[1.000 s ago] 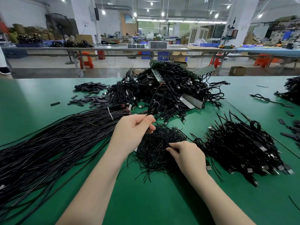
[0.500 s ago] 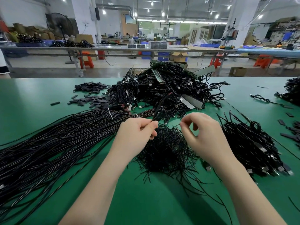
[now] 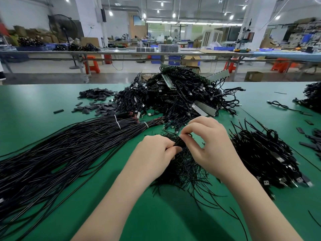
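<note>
**A:** What do the fingers have hold of?

**B:** The left hand (image 3: 152,153) has its fingers (image 3: 169,149) curled tight round a small black coil (image 3: 179,142) of cable, gripping it from the left. The right hand (image 3: 212,146) meets it from the other side. Its thumb and forefinger are bent and pinch the coil's top edge, and its other fingers are loosely curled above.

**A:** Is anything thin between that thumb and forefinger?

**B:** I cannot tell; it is black on black there.

**A:** And where is the coil?

**B:** It is held over a tangle of ties (image 3: 188,171), thin black strands that fan out across the green tabletop (image 3: 34,105) between the two forearms.

**A:** Further out?

**B:** To the left, long cables (image 3: 69,153) lie in a bundle, bound with white bands (image 3: 118,124) near their far ends. To the right, near the right wrist, sits a pile (image 3: 265,153) of coiled cables with plugs. Behind the hands rises a heap (image 3: 182,98) of cables and boards, with flat black sleeves (image 3: 97,101) scattered to its left.
</note>
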The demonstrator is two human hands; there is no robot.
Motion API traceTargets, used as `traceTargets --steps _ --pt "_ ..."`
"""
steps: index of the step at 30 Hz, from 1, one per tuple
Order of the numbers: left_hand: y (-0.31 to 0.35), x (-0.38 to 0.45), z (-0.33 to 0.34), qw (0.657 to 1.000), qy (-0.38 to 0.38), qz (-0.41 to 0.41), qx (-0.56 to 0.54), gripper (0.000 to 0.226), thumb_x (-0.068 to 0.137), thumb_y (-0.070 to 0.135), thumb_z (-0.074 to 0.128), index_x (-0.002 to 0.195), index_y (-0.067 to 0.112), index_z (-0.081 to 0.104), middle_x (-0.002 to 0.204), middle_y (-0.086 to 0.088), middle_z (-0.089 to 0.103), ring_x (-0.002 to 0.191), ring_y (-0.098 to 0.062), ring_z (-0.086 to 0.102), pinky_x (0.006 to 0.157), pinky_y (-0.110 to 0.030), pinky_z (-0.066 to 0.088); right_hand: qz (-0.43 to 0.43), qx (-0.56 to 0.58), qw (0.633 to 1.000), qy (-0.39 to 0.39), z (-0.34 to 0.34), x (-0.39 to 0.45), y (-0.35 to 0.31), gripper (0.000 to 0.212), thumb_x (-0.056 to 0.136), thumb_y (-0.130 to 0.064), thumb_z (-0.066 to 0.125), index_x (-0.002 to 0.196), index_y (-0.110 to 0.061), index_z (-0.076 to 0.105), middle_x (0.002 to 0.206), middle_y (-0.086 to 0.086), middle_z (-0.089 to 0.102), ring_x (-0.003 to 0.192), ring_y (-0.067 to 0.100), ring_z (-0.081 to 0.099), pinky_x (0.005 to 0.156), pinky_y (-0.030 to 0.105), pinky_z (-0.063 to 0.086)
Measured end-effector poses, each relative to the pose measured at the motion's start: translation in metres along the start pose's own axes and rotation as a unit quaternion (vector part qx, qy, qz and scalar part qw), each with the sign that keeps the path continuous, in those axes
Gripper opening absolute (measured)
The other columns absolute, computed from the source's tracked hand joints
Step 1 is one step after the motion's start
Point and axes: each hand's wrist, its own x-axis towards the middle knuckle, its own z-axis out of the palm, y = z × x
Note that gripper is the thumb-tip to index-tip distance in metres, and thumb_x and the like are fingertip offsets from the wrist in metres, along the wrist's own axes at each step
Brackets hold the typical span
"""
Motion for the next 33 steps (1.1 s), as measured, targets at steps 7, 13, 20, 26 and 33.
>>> traceTargets --steps 7,13,20,26,33 --pt "0.003 0.002 -0.001 0.994 -0.04 0.009 0.103 0.041 0.096 0.046 0.051 0.074 0.012 0.056 0.08 -0.002 0.066 0.08 -0.026 0.062 0.071 -0.036 0.051 0.02 -0.03 0.999 -0.008 0.0 -0.003 -0.006 0.008 0.084 -0.028 0.063 0.083 -0.024 0.07 0.084 -0.015 0.068 0.086 0.018 0.059 0.074 0.038 0.041" --pt "0.006 0.001 -0.001 0.996 -0.044 0.038 0.07 0.036 0.096 0.043 0.054 0.081 0.013 0.068 0.078 -0.002 0.069 0.076 -0.021 0.063 0.069 -0.035 0.051 0.023 -0.007 0.999 -0.043 -0.005 -0.001 -0.005 0.006 0.09 -0.024 0.062 0.085 -0.021 0.064 0.073 -0.01 0.065 0.073 0.018 0.061 0.079 0.045 0.045" --pt "0.001 0.001 -0.001 0.975 -0.112 -0.054 -0.187 0.027 0.094 0.035 0.061 0.08 0.017 0.075 0.073 0.005 0.075 0.068 -0.005 0.071 0.082 -0.039 0.057 -0.031 -0.042 0.998 -0.029 -0.011 0.002 -0.005 0.012 0.092 -0.017 0.056 0.086 -0.011 0.063 0.068 0.0 0.064 0.067 0.025 0.06 0.074 0.041 0.045" --pt "0.004 -0.001 -0.001 0.984 -0.096 -0.052 -0.143 0.029 0.094 0.042 0.058 0.074 0.026 0.071 0.073 0.008 0.074 0.073 -0.013 0.071 0.078 -0.038 0.057 -0.058 -0.062 0.996 -0.002 -0.008 -0.001 -0.011 0.011 0.091 -0.013 0.057 0.084 -0.009 0.064 0.065 -0.002 0.063 0.062 0.023 0.059 0.07 0.041 0.045" --pt "0.008 -0.007 -0.009 0.996 -0.081 0.034 0.023 0.022 0.095 0.039 0.055 0.08 0.028 0.067 0.076 0.005 0.067 0.072 -0.019 0.06 0.067 -0.031 0.05 -0.029 -0.007 0.995 -0.096 -0.022 0.004 -0.009 0.006 0.091 -0.017 0.066 0.084 -0.018 0.067 0.076 -0.008 0.067 0.079 0.014 0.062 0.079 0.032 0.047"
